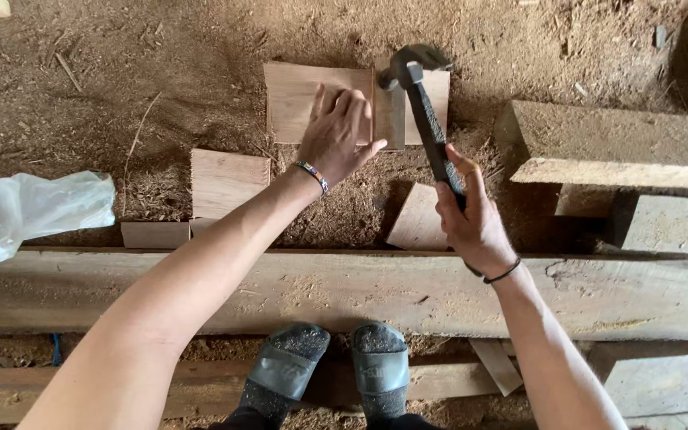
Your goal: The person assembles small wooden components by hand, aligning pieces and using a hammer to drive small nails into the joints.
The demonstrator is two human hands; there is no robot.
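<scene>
Sawdust ground fills the upper part of the head view, littered with chips and thin sticks. Left hand lies palm down, fingers together and flat, pressing on a square wooden board that sits on the sawdust; a beaded bracelet circles that wrist. Just right of the fingertips a narrower wood strip stands against the board's right edge, with another pale panel beyond it.

Right hand is closed in a fist around the dark handle of a hammer, thumb laid up along the shaft; a black band sits on that wrist. Hammer head is over the top of the strip (cannot tell whether it touches the wood or hovers just above).

Near the hands: a square offcut left of the forearm, a small slanted offcut just beside the right hand, and a low flat piece under the square one. A clear plastic bag lies crumpled at the left edge. Thick timber dusted with sawdust lies to the right. A long heavy plank runs across the frame under both forearms. Two feet in grey slippers stand on a lower beam behind it.
</scene>
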